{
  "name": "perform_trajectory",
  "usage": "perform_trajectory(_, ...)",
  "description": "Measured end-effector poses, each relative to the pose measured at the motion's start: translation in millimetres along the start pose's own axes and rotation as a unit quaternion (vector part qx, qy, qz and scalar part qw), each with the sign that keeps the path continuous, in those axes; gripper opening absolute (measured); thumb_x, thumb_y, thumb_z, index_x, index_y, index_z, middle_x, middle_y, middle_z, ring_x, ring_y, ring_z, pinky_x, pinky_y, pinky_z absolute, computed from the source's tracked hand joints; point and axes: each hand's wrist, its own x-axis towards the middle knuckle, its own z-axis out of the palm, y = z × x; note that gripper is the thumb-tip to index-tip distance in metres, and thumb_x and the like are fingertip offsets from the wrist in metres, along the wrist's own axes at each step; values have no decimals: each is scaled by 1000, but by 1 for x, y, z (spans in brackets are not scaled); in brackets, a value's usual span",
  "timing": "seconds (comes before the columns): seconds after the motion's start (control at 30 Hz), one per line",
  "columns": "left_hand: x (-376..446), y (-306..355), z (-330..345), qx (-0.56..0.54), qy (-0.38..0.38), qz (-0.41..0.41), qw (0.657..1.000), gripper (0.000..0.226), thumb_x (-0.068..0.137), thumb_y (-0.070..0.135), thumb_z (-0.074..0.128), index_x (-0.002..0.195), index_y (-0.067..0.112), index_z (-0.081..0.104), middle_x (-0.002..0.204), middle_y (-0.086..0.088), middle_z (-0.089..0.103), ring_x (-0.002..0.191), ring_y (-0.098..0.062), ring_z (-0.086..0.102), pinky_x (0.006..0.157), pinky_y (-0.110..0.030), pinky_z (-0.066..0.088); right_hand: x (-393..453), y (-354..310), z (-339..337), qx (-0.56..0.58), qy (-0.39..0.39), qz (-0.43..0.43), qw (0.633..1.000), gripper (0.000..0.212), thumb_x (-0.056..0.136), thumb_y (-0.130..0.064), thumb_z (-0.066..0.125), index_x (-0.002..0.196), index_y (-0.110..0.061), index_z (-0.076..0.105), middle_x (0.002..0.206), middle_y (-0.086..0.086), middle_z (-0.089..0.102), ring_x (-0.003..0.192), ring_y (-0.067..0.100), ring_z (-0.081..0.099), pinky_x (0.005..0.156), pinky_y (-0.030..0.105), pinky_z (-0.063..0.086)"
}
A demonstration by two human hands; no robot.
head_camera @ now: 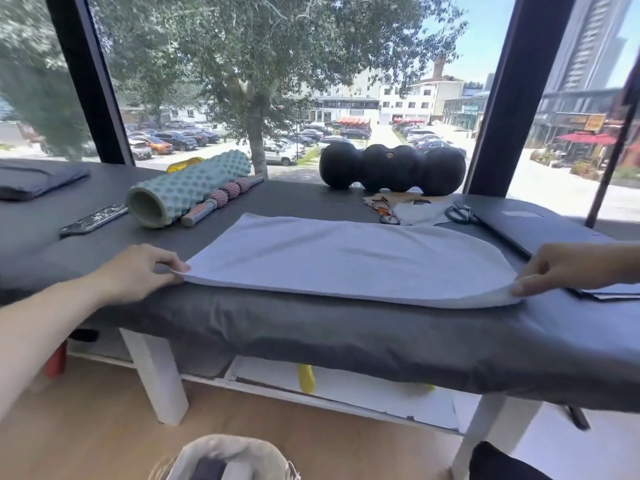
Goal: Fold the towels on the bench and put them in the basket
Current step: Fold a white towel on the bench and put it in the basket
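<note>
A pale grey-white towel (349, 261) lies flat on the dark padded bench (346, 334), folded over once along its length. My left hand (138, 271) pinches the towel's near left corner between thumb and fingers. My right hand (568, 268) pinches the near right corner, which lifts slightly off the bench. A beige fabric basket (232, 455) stands on the floor below me at the bottom edge, with something dark inside.
Behind the towel lie a teal foam roller (187, 192), a pink massage stick (221, 200), a black peanut roller (391, 169), glasses (386, 211), scissors (460, 213) and a phone (93, 220). A dark folded cloth (34, 178) sits far left. Windows close the far side.
</note>
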Motion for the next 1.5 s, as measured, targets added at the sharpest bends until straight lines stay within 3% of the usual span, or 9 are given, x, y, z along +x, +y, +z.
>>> perform_trajectory(0.17, 1, 16, -15, 57, -63, -42, 995, 13, 76, 23, 72, 65, 29, 74, 97, 24, 74, 100, -6, 67, 91, -32, 49, -8, -24, -8, -110, -84, 62, 988, 50, 68, -84, 60, 78, -40, 80, 112, -27, 69, 113, -5, 59, 108, 30, 40)
perform_trajectory(0.27, 11, 47, -13, 76, 22, -48, 996, 17, 81, 26, 59, 70, 28, 71, 98, 9, 74, 90, -14, 63, 81, -38, 52, 5, -63, -10, -166, 70, 67, 981, 59, 79, -80, 40, 71, -38, 80, 101, -14, 73, 95, 5, 64, 96, 30, 45)
perform_trajectory(0.4, 30, 105, 35, 12, 112, 16, 994, 29, 97, 41, 58, 124, 32, 59, 148, 2, 49, 136, -22, 45, 104, -43, 42, 47, -121, 31, -82, 264, -52, 959, 41, 100, -54, 43, 135, -38, 58, 146, -8, 53, 131, 18, 49, 105, 32, 36)
perform_trajectory(0.57, 25, 124, 98, 100, -73, -15, 992, 80, 91, 79, 23, 159, 37, 16, 168, 12, 5, 155, -13, 0, 125, -46, 0, 78, -151, 115, -90, 137, -126, 978, 67, 96, -71, 17, 157, -46, 7, 166, -17, 0, 153, 7, -4, 125, 35, -2)
perform_trajectory(0.77, -11, 107, 85, 117, -113, -20, 986, 108, 63, 100, 12, 157, 48, 9, 167, 19, -2, 154, -9, -9, 123, -50, -9, 51, -138, 110, -112, 61, -137, 982, 73, 88, -82, 15, 154, -52, 4, 164, -22, -4, 152, 5, -9, 125, 37, -3)
perform_trajectory(0.9, -3, 126, 69, 17, -33, 10, 999, 83, 77, 93, 25, 146, 48, 41, 159, 23, 31, 150, -4, 21, 125, -43, -4, 58, -176, 86, -13, 147, -112, 983, 58, 96, -70, 27, 144, -42, 46, 156, -17, 39, 146, 13, 32, 119, 36, 25)
perform_trajectory(1.07, 27, 140, 94, 72, -28, -19, 997, 57, 101, 62, 27, 153, 40, 33, 165, 12, 22, 154, -10, 10, 125, -45, -2, 104, -237, 117, -95, 158, -181, 966, 55, 105, -54, 21, 158, -36, 21, 167, -7, 12, 154, 17, 6, 124, 37, 8)
perform_trajectory(1.37, -2, 38, 60, 142, -62, -132, 979, 89, 93, 75, 12, 162, 18, 6, 169, -6, 0, 156, -25, 0, 125, -44, 4, 28, -72, 108, -88, 132, 146, 976, 89, 84, -80, 3, 160, -33, -1, 168, -7, -8, 153, 11, -10, 124, 42, -2)
perform_trajectory(1.5, 30, 63, 49, 238, -37, -117, 963, 100, 83, 82, -2, 161, 21, 13, 167, -13, 9, 154, -35, 0, 123, -51, 6, 24, -90, 73, -150, 152, 186, 959, 101, 77, -88, -2, 158, -31, 17, 167, 1, 13, 153, 24, 12, 123, 49, 11)
